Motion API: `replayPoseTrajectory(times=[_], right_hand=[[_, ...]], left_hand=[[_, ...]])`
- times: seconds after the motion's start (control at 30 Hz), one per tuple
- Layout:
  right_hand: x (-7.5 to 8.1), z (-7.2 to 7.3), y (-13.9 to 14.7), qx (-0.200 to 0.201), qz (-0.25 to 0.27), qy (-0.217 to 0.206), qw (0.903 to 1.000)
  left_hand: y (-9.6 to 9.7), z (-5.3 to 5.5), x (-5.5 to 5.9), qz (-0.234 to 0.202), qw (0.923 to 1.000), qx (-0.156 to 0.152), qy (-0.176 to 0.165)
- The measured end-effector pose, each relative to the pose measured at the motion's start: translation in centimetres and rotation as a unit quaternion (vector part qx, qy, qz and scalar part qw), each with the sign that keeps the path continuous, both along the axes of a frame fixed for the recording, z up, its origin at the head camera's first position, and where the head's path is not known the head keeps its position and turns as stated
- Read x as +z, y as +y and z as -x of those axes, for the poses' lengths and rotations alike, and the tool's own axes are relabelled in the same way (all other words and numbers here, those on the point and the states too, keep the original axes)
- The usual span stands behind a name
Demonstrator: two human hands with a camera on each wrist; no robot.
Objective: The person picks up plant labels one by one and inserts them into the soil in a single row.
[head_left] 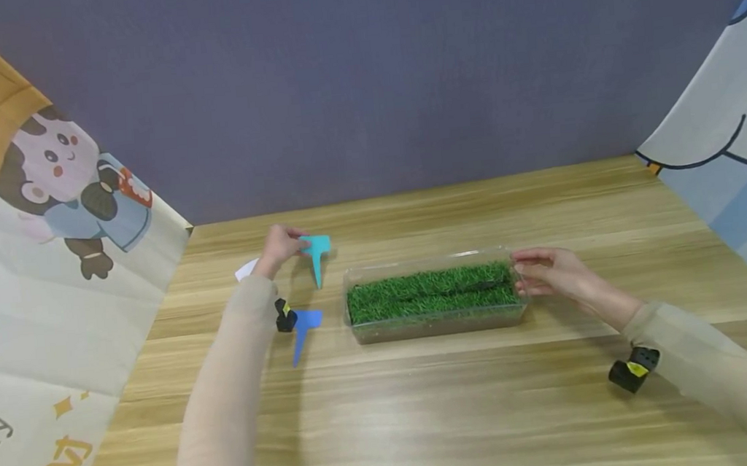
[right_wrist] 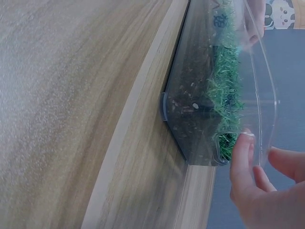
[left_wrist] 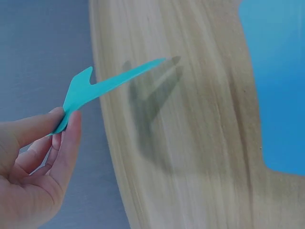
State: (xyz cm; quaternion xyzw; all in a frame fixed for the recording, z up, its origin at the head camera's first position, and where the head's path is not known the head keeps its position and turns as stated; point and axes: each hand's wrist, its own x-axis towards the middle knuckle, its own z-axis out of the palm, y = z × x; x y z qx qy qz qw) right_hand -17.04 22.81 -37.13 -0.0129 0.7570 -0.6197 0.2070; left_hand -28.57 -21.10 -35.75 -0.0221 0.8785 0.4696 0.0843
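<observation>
Between thumb and fingers my left hand (head_left: 279,248) pinches the head of a teal T-shaped plant label (head_left: 316,246). The label's pointed stem hangs down over the table, and its shadow falls on the wood in the left wrist view. Nearer me lies a blue T-shaped plant label (head_left: 304,332), partly behind the wrist camera. A long clear plastic box (head_left: 440,327) with green artificial grass (head_left: 431,294) over dark soil stands in the middle. At its right end, my right hand (head_left: 556,275) grips the rim, with fingers and thumb on either side of the wall in the right wrist view.
A white piece (head_left: 246,270) shows behind the left wrist. The wooden table (head_left: 441,418) ends at a dark blue backdrop (head_left: 362,87). Printed cloths hang at the left (head_left: 17,305) and right (head_left: 728,139) sides.
</observation>
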Motion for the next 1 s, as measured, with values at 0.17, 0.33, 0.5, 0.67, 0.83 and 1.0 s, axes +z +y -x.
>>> replayPoseTrajectory(times=[0.17, 0.33, 0.5, 0.67, 0.83, 1.0], right_hand=[[0.0, 0.0, 0.0, -0.002, 0.008, 0.002, 1.0000], [0.0, -0.1, 0.1, -0.004, 0.020, 0.005, 0.9998], [-0.1, -0.1, 0.1, -0.004, 0.018, 0.007, 0.9998], [-0.2, -0.2, 0.0, -0.003, 0.015, 0.007, 0.9999], [-0.2, -0.2, 0.0, -0.002, 0.015, 0.006, 0.9999], [-0.1, -0.2, 0.0, 0.005, 0.020, 0.010, 0.9997]], left_hand=[[0.1, -0.1, 0.2, -0.025, 0.9997, 0.006, -0.003], [0.3, -0.4, 0.5, -0.033, 0.9993, 0.015, -0.001], [0.8, -0.8, 1.3, -0.042, 0.9988, 0.021, 0.014], [1.2, -1.1, 2.1, -0.052, 0.9982, 0.018, 0.026], [1.6, -1.5, 2.8, -0.046, 0.9978, 0.014, 0.045], [2.1, -1.9, 3.6, -0.063, 0.9962, 0.014, 0.058]])
